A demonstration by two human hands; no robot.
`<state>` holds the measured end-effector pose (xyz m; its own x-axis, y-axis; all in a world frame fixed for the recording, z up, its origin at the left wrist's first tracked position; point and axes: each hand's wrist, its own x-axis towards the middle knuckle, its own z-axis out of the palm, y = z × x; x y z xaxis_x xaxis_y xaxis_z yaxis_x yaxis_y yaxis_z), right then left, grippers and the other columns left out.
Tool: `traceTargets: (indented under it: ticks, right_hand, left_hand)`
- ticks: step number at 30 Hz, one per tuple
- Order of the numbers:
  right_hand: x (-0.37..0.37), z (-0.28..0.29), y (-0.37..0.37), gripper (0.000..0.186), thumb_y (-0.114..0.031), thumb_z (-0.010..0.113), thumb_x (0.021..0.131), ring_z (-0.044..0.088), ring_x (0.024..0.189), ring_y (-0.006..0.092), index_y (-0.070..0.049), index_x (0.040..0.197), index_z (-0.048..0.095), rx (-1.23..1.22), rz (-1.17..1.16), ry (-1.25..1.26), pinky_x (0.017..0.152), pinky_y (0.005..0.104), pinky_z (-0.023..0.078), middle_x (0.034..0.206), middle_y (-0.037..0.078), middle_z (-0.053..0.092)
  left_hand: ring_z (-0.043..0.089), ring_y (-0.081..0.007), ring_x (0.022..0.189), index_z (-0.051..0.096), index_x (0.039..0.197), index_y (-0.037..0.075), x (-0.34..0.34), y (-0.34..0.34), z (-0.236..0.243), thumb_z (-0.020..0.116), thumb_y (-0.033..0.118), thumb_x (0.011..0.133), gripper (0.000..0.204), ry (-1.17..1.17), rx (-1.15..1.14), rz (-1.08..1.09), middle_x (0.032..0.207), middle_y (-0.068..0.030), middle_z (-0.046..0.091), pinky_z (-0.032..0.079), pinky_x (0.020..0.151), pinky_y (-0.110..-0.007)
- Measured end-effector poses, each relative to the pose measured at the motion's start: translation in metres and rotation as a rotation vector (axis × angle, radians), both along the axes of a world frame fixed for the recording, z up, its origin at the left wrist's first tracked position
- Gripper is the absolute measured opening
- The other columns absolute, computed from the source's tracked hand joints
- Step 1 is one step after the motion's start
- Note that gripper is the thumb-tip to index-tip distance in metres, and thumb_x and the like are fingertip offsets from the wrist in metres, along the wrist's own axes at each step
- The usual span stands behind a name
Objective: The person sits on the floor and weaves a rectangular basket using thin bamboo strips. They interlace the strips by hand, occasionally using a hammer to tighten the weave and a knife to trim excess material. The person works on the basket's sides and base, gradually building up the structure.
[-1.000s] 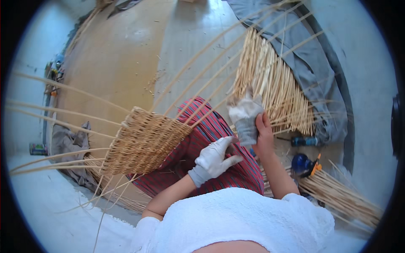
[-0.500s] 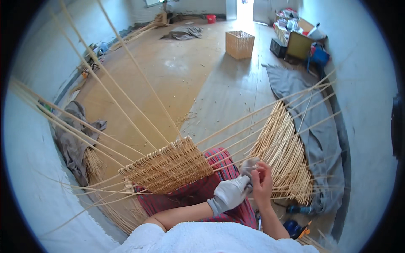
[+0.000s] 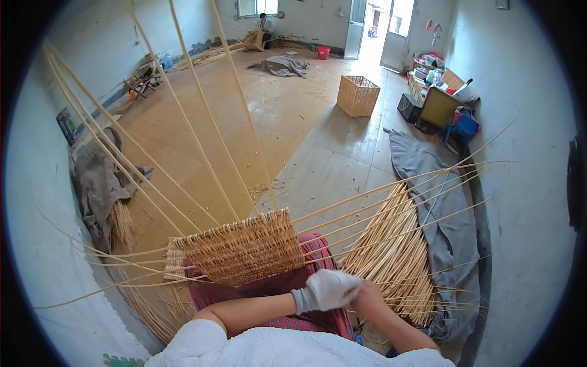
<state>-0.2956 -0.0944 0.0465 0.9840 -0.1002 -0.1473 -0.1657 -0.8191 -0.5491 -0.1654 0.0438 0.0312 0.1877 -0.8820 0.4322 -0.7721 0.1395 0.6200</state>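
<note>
A partly woven wicker basket (image 3: 241, 248) rests across my lap on a red striped cloth (image 3: 202, 293). Long pale rods (image 3: 199, 128) stick out from its edges to the left, the right and away from me. Just right of the basket my two hands meet in front of me. My left hand (image 3: 330, 289) wears a white-grey glove and is closed; whatever it grips is hidden. Touching its fingertips is my right hand (image 3: 368, 298), which looks bare at the back. The right fingers are blurred and partly covered by the glove.
A large bundle of peeled rods (image 3: 394, 254) lies on the right beside a grey cloth (image 3: 431, 202). Another grey cloth (image 3: 101, 174) covers rods on the left. Farther off stand a finished-looking square basket (image 3: 358, 96), a red bucket (image 3: 323, 52) and a seated person (image 3: 265, 27).
Both hands have come lower and closer together; the crumpled grey cloth seen between them earlier no longer shows clearly. The view has tilted up, bringing more of the far room in.
</note>
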Motion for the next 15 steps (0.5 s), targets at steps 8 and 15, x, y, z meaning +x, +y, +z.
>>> traceTargets:
  ticks: [8, 15]
  right_hand:
    - [0.000, -0.028, 0.026, 0.033, -0.011, 0.054, 0.099, 0.064, 0.118, 0.0255, 0.000, 0.127, 0.067, 1.435, -0.605, -0.573, 0.101, 0.0381, 0.051, 0.133, 0.014, 0.065]
    - [0.071, -0.019, 0.015, 0.032, -0.025, 0.053, 0.101, 0.068, 0.102, 0.0245, 0.000, 0.108, 0.071, 0.960, -0.256, -0.068, 0.091, 0.0358, 0.052, 0.124, 0.016, 0.068]
  left_hand:
    - [0.065, -0.0336, 0.061, 0.058, 0.088, 0.013, -0.028, 0.001, -0.016, 0.068, 0.025, 0.090, 0.015, -0.091, -0.260, -0.320, 0.071, -0.0102, 0.060, 0.053, 0.055, -0.046]
    - [0.065, -0.0325, 0.060, 0.059, 0.078, 0.013, -0.043, 0.014, -0.014, 0.068, 0.021, 0.088, 0.016, -0.177, -0.069, -0.427, 0.063, -0.0092, 0.057, 0.053, 0.056, -0.043]
